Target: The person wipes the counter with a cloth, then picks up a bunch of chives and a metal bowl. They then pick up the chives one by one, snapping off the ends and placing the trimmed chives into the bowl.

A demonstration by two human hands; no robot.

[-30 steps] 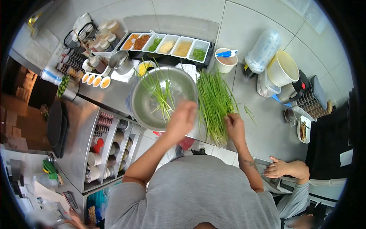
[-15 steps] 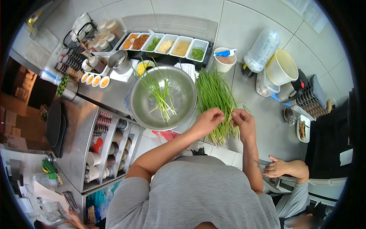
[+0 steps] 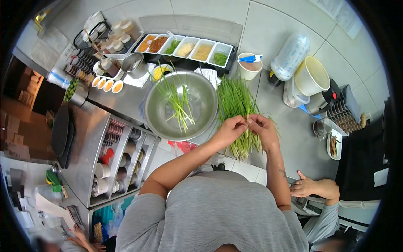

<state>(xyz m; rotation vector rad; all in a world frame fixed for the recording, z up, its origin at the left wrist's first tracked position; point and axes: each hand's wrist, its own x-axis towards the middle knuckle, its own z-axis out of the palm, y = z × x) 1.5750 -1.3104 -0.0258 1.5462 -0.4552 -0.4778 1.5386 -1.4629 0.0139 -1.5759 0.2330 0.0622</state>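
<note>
Our left hand [image 3: 228, 131] and right hand [image 3: 261, 130] meet fingertip to fingertip over the chives [image 3: 236, 98], each grip pinched shut on a thin stalk. The pile lies at the near edge of the counter [image 3: 289, 140], just beside the steel bowl [image 3: 208, 105]. We judge a light pinch best here — squeezing hard would bruise the stalk.

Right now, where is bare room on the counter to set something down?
The counter is bare right of the chives, up to the black cup rack. A strip lies left of the metal bowl. Crowded: the back wall.
</note>
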